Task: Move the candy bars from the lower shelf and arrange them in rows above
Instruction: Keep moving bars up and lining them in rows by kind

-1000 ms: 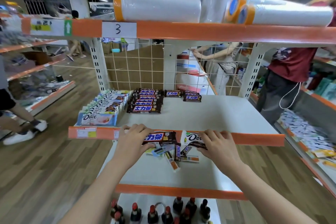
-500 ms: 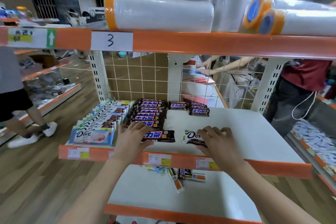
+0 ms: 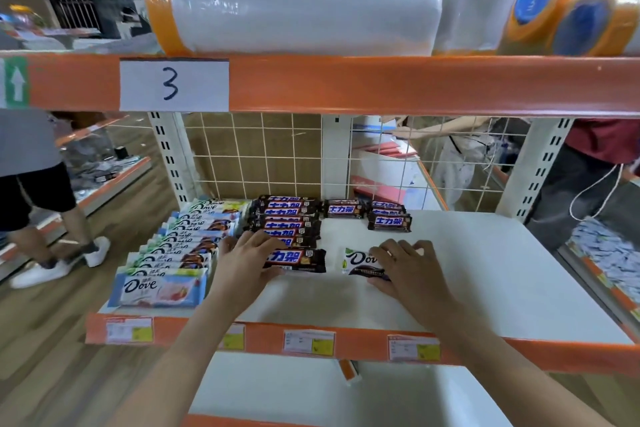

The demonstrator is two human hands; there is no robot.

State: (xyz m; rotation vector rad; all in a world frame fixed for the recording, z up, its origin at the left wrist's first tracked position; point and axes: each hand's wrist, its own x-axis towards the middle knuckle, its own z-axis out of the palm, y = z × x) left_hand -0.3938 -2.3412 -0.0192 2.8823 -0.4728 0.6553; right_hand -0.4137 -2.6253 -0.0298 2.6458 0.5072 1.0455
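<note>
Left hand (image 3: 247,262) grips Snickers bar (image 3: 298,259); right hand (image 3: 408,269) grips Dove bar (image 3: 360,262).

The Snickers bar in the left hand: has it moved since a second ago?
Yes. The Snickers bar rose past the orange shelf edge onto the upper shelf.

Brown candy bars (image 3: 289,224) on a white, orange-edged shelf (image 3: 485,274).

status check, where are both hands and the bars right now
Left hand grips a Snickers bar at the front of its column. Right hand holds a Dove bar on the white shelf. Nothing in the way.
</note>
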